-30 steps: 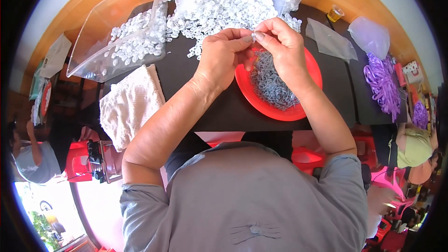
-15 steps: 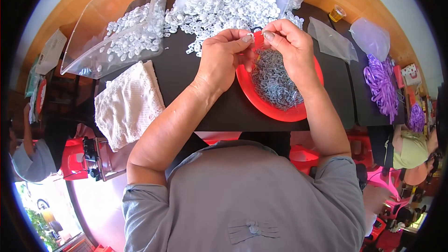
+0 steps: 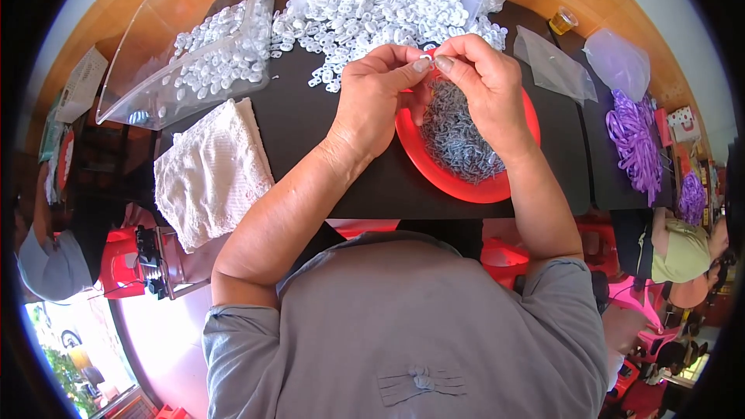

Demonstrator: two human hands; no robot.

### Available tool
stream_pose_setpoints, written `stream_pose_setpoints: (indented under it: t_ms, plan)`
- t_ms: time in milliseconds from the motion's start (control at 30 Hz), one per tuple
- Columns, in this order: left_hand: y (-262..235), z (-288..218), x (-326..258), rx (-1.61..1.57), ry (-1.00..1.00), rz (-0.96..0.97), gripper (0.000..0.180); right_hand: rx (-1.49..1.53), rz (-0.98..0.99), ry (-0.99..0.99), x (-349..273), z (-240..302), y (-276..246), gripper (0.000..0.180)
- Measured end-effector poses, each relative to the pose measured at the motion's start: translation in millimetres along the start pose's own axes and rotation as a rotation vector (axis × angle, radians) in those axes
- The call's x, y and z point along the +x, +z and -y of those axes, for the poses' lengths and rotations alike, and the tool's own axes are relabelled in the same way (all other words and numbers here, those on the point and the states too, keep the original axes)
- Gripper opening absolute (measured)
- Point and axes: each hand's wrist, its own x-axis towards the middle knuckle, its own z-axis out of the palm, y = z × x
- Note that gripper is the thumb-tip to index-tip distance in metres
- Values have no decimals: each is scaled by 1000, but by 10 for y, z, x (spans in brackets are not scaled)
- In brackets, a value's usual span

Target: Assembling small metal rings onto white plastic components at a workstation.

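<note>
My left hand is closed in a pinch on a small white oval plastic piece. Right beside it, my right hand pinches with thumb and index fingertip; whatever lies between them is too small to make out. Both hands are above the far part of a red plastic basin, their fingertips nearly meeting. Many small grey screw-like metal pieces fill the basin. Beyond my hands spreads a heap of white oval plastic pieces, spilling from a clear bin onto the dark table.
A clear plastic bin with more white pieces stands at the left, near a folded cream cloth. On the right are a flat plastic bag, a cup of amber liquid and purple ribbon. Other people sit at both sides.
My fingertips have come closer together around the small white piece, the right hand tilting slightly toward the left. The view has shifted a little; the surrounding things stay put.
</note>
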Motion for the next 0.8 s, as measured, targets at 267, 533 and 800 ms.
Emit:
stream_pose_setpoints:
  t_ms: [267,533,800]
  plan:
    - [16,25,-37,62,30,-35,9,-272,-45,-211,-42,16,67,3]
    - [47,-16,-51,-40,51,-96,7,-75,-19,-63,-5,-14,23,3]
    - [-13,-21,-14,-63,-1,-2,9,16,56,15,-19,-10,-82,4]
